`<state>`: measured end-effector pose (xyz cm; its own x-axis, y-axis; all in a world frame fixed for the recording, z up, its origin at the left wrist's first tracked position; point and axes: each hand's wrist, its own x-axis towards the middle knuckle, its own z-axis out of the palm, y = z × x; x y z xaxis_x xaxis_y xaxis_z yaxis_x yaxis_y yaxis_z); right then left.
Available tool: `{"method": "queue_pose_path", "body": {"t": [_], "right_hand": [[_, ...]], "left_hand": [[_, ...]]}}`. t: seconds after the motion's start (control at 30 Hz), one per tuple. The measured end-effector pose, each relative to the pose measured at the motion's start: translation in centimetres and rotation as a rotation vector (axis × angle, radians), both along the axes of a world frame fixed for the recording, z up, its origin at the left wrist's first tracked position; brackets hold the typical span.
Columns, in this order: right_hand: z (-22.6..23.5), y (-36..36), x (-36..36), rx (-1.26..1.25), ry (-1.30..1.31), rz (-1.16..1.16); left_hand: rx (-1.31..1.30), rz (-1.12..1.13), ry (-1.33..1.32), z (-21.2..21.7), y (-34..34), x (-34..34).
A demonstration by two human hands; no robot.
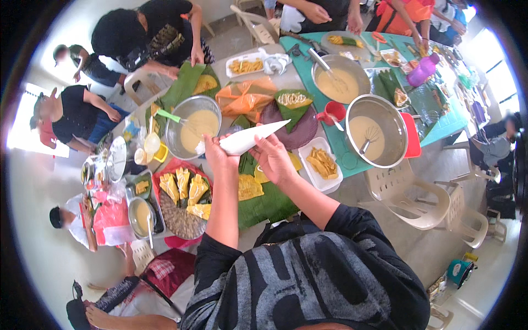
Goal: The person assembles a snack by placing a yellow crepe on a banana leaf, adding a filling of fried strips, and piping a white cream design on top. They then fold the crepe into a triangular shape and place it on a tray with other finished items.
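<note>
Both my hands hold a white cone-shaped piping bag (248, 137) above the table, its pointed tip aimed to the right. My left hand (219, 155) grips the wide end. My right hand (273, 158) supports the middle from below. Under the bag lie green banana leaves (269, 206) with a flat yellow crepe (249, 187) on them. A steel bowl of pale batter (193, 129) with a green-handled utensil stands just beyond my left hand.
A round tray of folded yellow pieces (184, 193) sits at the left, a white tray of fried strips (322, 164) at the right. Two large batter bowls with whisks (377, 132) (341, 78), a red mug (333, 113) and an orange bag (245, 96) stand farther off. White chairs (418, 201) and several people ring the table.
</note>
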<state>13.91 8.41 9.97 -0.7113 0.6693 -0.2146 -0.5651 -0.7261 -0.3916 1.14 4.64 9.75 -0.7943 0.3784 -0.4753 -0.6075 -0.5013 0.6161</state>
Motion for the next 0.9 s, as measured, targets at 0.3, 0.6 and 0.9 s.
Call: {"method": "queue_pose_path", "body": {"t": [0.3, 0.6, 0.9], "right_hand": [[3.6, 8.2, 1.2, -0.084, 0.118, -0.181], [2.4, 16.3, 4.5, -0.146, 0.058, -0.244], [-4.4, 18.4, 1.1, -0.27, -0.106, -0.209]], "left_hand": [[0.153, -0.315, 0.167, 6.6, 9.8, 1.5], [-0.152, -0.635, 0.644, 5.6, 13.5, 1.4], [-0.178, -0.529, 0.479, -2.3, 12.1, -0.2]]}}
